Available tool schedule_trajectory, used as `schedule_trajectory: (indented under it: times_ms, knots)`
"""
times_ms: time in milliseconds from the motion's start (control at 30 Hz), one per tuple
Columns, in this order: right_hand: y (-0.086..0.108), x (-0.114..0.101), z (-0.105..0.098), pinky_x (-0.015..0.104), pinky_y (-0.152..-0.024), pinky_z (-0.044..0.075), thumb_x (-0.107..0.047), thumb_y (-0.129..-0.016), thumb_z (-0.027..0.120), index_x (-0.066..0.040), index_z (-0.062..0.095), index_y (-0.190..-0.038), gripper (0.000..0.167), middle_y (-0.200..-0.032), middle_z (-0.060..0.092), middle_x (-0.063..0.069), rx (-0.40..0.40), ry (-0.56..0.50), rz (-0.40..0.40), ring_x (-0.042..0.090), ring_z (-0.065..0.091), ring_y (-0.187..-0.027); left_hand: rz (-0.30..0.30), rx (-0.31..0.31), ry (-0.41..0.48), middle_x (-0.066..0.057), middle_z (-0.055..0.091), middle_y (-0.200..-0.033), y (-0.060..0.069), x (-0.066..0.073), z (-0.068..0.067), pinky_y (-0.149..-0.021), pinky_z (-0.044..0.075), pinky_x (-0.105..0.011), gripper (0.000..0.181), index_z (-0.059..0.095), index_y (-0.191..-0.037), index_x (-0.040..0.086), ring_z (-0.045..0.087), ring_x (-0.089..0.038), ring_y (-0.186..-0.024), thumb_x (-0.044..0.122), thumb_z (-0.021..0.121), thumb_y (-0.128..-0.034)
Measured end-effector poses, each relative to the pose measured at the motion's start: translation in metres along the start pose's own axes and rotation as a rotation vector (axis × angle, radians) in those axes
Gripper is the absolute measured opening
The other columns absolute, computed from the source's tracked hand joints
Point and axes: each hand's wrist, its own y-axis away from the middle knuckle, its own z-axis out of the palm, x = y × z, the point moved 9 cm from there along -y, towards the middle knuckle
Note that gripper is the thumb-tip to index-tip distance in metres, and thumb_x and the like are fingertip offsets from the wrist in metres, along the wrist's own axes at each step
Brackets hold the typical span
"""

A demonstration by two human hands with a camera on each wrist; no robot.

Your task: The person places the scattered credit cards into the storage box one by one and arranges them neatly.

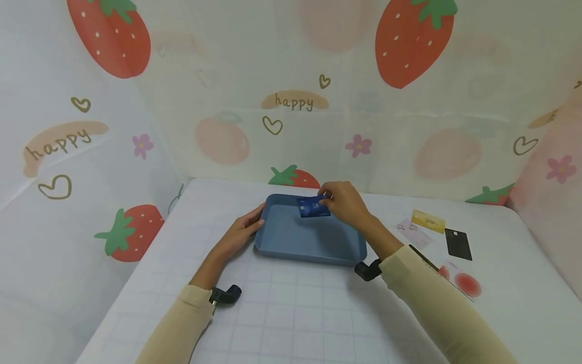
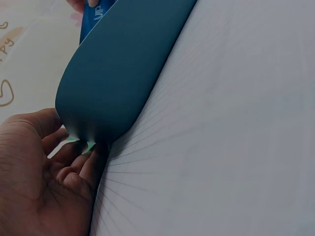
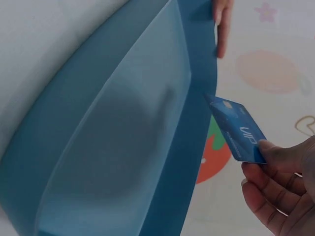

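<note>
My right hand (image 1: 346, 203) pinches a blue bank card (image 1: 311, 207) by one end, thumb against fingers. In the right wrist view, the card (image 3: 238, 129) shows "VIP" lettering and a chip, and the right hand (image 3: 285, 184) grips its lower corner. The card is above the far part of a blue rectangular tray (image 1: 313, 259). Beside the tray's left end, my left hand (image 1: 238, 233) rests its fingers against the outer wall. From the left wrist, that hand (image 2: 54, 172) touches the rounded corner of the tray (image 2: 113, 73); some fingertips are hidden there.
Right of the tray, several cards lie on the white table (image 1: 291, 313): a yellow card (image 1: 428, 221), a pale pink card (image 1: 413, 233), a black card (image 1: 458, 244) and a red-and-white card (image 1: 467, 284) partly behind the right sleeve. A strawberry-print sheet (image 1: 291, 60) hangs behind the table.
</note>
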Motion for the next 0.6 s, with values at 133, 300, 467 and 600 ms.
schedule_trajectory:
  times_ms: [133,300,467,600]
  knots:
    - [-0.005,0.001,0.005,0.036,-0.072,0.059,-0.005,-0.092,0.074,-0.002,0.076,-0.104,0.013,-0.093,0.075,0.012,-0.008,0.008,0.015,0.025,0.065,-0.081,0.002,0.002,-0.007,-0.011,0.025,-0.166,0.0,0.001,0.0,-0.124,0.02,-0.042,0.056,0.027,-0.159,0.003,0.021,-0.025,-0.154,0.011,0.048,-0.1086]
    - [-0.01,0.001,0.014,0.036,-0.071,0.057,-0.004,-0.091,0.075,-0.001,0.076,-0.103,0.012,-0.09,0.074,0.011,-0.009,0.01,0.025,0.023,0.065,-0.079,0.008,0.003,0.007,-0.01,0.025,-0.166,0.0,0.0,-0.001,-0.124,0.02,-0.042,0.055,0.028,-0.16,0.006,0.021,-0.024,-0.154,0.012,0.048,-0.1086]
    - [-0.014,0.001,0.023,0.033,-0.066,0.055,-0.003,-0.09,0.076,0.001,0.075,-0.102,0.013,-0.087,0.073,0.01,-0.029,-0.002,0.043,0.02,0.063,-0.073,0.004,-0.001,0.013,-0.01,0.024,-0.166,-0.001,0.0,-0.001,-0.124,0.02,-0.042,0.056,0.027,-0.16,0.005,0.021,-0.025,-0.154,0.012,0.048,-0.1087]
    - [-0.016,-0.001,0.03,0.031,-0.063,0.054,-0.002,-0.089,0.076,0.002,0.075,-0.102,0.014,-0.087,0.073,0.012,-0.038,-0.041,0.048,0.019,0.062,-0.071,0.0,-0.001,-0.001,-0.01,0.025,-0.166,-0.001,-0.001,-0.001,-0.124,0.019,-0.042,0.056,0.027,-0.16,0.005,0.021,-0.024,-0.154,0.014,0.048,-0.1088]
